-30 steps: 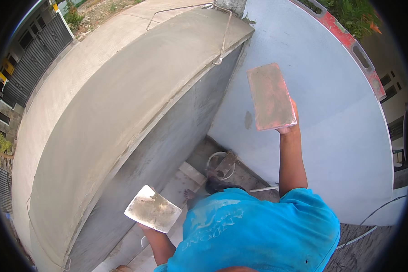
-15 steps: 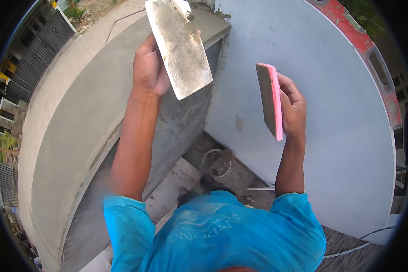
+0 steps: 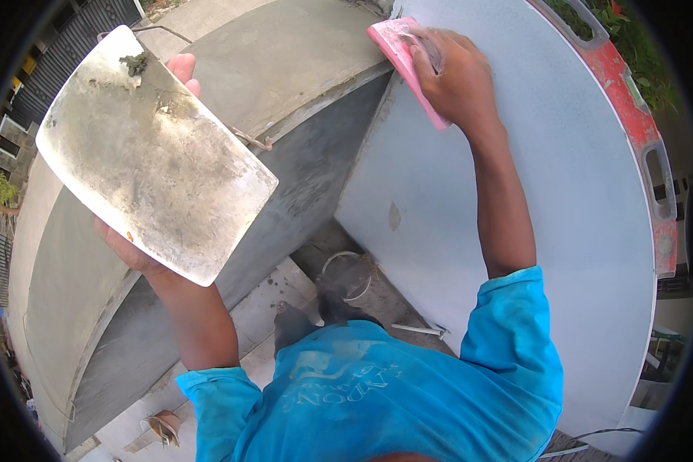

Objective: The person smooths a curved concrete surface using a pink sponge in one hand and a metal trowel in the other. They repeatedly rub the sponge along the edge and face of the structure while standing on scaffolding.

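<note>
Pink float [image 3: 402, 58] has moved up to the upper left edge of the pale wall [image 3: 454, 215], beside the ledge [image 3: 285, 61], so work now seems centred there; whether it touches the wall, I cannot tell. The right hand [image 3: 458, 77] grasps its back, fingers bent. Left of the wall, the left hand [image 3: 127, 248] clutches the white board [image 3: 158, 158] from beneath, farther from the float than before.

A person in a bright blue T-shirt [image 3: 439, 408] holds up a grey-smeared, white rectangular board [image 3: 158, 169] in the left hand [image 3: 125, 248], a dark lump [image 3: 135, 63] clinging near its upper edge. The right hand [image 3: 460, 73] grips a flat pink rectangular block [image 3: 403, 61] near the corner where a smooth grey concrete ledge [image 3: 308, 54] meets a pale blue-grey wall [image 3: 581, 215], with a round, pale-rimmed bucket [image 3: 352, 273] standing below.
</note>
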Action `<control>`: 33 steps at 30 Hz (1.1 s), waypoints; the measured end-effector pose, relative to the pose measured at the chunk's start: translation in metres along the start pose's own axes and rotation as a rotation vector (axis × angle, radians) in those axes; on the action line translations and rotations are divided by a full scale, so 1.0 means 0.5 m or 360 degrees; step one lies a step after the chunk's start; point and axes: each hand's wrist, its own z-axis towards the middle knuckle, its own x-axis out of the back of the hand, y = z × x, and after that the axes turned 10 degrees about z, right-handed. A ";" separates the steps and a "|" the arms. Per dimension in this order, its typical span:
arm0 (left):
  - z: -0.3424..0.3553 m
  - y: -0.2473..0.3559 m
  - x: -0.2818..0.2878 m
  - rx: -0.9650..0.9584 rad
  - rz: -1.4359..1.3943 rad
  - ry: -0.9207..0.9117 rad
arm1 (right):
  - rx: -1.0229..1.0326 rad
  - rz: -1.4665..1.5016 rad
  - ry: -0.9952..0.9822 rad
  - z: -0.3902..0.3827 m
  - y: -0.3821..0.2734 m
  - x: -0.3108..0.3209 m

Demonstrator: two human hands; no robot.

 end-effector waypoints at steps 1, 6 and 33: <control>-0.092 0.073 -0.013 -0.0081 0.0027 0.0164 | 0.0031 -0.0010 -0.0012 -0.010 -0.097 0.002; -0.277 0.434 0.011 -0.0120 -0.0058 0.0245 | -0.0132 -0.0035 -0.0274 0.117 -0.404 -0.089; -1.064 1.242 0.355 0.0431 0.0721 0.2039 | -0.0071 0.0040 -0.0722 0.587 -0.894 -0.700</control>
